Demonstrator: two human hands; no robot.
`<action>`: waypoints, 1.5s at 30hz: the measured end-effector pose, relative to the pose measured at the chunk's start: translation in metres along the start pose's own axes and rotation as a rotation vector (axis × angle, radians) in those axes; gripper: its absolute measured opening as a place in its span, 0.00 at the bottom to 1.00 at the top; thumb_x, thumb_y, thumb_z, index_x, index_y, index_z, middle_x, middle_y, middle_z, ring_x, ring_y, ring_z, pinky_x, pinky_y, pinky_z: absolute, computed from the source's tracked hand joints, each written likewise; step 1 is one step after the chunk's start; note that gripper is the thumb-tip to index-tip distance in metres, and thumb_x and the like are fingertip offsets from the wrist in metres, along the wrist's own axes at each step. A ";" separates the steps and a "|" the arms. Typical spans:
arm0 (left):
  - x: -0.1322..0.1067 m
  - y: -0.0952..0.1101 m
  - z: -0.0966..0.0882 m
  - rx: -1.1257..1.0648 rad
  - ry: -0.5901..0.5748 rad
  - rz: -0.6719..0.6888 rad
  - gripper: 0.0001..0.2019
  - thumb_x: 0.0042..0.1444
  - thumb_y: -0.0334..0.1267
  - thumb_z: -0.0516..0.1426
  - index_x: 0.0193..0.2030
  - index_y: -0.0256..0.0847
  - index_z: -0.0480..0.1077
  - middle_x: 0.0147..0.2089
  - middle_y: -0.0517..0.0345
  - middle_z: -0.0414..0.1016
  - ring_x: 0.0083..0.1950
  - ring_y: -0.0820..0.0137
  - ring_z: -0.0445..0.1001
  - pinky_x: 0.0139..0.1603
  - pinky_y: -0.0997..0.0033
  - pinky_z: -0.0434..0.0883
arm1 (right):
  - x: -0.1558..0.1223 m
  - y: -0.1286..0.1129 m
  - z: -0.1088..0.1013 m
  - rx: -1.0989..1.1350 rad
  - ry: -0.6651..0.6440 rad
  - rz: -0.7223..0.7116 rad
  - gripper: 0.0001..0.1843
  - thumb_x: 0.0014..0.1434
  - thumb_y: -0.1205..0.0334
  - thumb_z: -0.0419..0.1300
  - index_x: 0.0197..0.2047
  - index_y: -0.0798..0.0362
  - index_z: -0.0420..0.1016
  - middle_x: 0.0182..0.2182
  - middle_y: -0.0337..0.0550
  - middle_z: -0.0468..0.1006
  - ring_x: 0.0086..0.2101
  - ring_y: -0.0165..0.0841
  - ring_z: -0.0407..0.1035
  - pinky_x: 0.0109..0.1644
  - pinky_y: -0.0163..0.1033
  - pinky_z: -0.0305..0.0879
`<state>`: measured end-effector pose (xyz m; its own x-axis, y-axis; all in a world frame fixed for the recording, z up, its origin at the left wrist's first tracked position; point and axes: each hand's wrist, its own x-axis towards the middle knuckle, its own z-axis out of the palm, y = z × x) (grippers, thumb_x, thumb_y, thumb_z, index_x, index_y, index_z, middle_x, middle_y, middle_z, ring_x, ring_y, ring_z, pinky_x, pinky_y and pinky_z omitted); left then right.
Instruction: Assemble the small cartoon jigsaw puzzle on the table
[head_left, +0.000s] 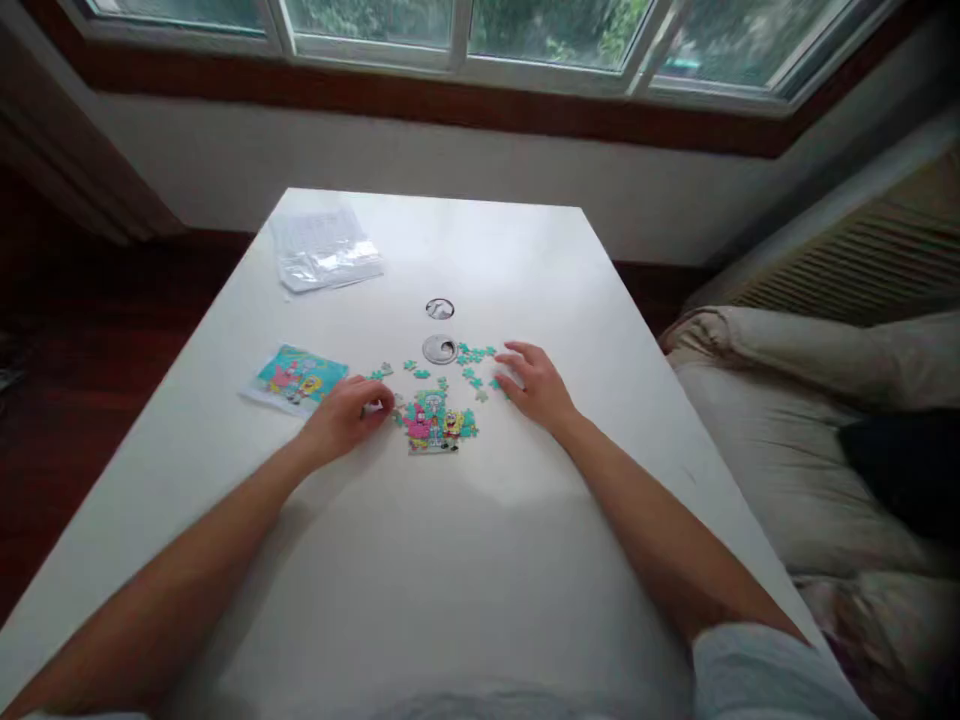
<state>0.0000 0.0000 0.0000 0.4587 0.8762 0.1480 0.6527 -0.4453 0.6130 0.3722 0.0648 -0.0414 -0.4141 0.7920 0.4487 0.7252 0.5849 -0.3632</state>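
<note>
A partly joined jigsaw puzzle (433,428) with cartoon figures in pink, yellow and teal lies flat on the white table (465,560). My left hand (346,415) is at its left edge, fingers curled in with the thumb close to the index finger. Whatever might be between those fingertips is too small to make out. To the right of the puzzle, my right hand (534,384) rests low with its fingers spread, its fingertips beside loose teal jigsaw pieces (474,378). More loose pieces (411,367) lie above the joined part.
A packet with the same cartoon picture (300,378) lies left of my left hand. Clear plastic bags (326,250) lie at the table's far left. Two round cable-hole fittings (439,349) sit mid-table. A beige sofa (750,430) stands at the right, and a window (457,40) is beyond.
</note>
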 end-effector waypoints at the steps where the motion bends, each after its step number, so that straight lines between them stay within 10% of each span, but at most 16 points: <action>1: 0.001 0.000 0.001 -0.013 0.000 -0.016 0.05 0.61 0.34 0.56 0.40 0.43 0.74 0.39 0.60 0.77 0.43 0.67 0.73 0.47 0.68 0.66 | 0.000 0.000 0.000 0.002 0.000 0.006 0.16 0.69 0.55 0.59 0.57 0.48 0.76 0.61 0.53 0.72 0.61 0.47 0.66 0.65 0.59 0.67; 21: 0.014 0.009 0.025 0.000 0.071 -0.082 0.06 0.61 0.32 0.58 0.42 0.43 0.76 0.35 0.61 0.76 0.34 0.71 0.70 0.37 0.71 0.64 | -0.004 -0.093 -0.016 0.179 -0.222 -0.201 0.12 0.71 0.55 0.58 0.54 0.47 0.77 0.60 0.51 0.75 0.59 0.45 0.69 0.63 0.56 0.66; 45: 0.014 0.011 0.020 0.037 0.075 -0.079 0.05 0.62 0.33 0.57 0.41 0.44 0.75 0.35 0.61 0.75 0.34 0.70 0.70 0.38 0.70 0.65 | -0.006 -0.096 -0.014 0.208 -0.424 -0.427 0.20 0.65 0.56 0.65 0.59 0.50 0.75 0.67 0.53 0.70 0.67 0.46 0.62 0.71 0.56 0.58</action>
<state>0.0255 0.0034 -0.0068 0.3596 0.9195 0.1585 0.7075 -0.3795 0.5962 0.3131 0.0018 0.0027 -0.8557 0.4573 0.2420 0.3440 0.8522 -0.3941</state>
